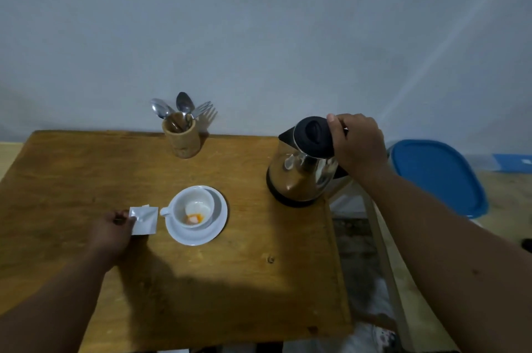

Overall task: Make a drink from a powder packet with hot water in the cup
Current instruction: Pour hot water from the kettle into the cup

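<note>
On the table we're gripping the kettle handle with our right hand, left hand pinching the packet; powder's in the cup, so next we're pouring carefully.

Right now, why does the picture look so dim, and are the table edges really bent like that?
Head view: the room is dimly lit, and a broad dark shadow falls across the near part of the table; the wide-angle lens bows its edges; the kettle mirrors the wood in its shiny body; the spoons look soft; the cup stays fairly clear.
</note>
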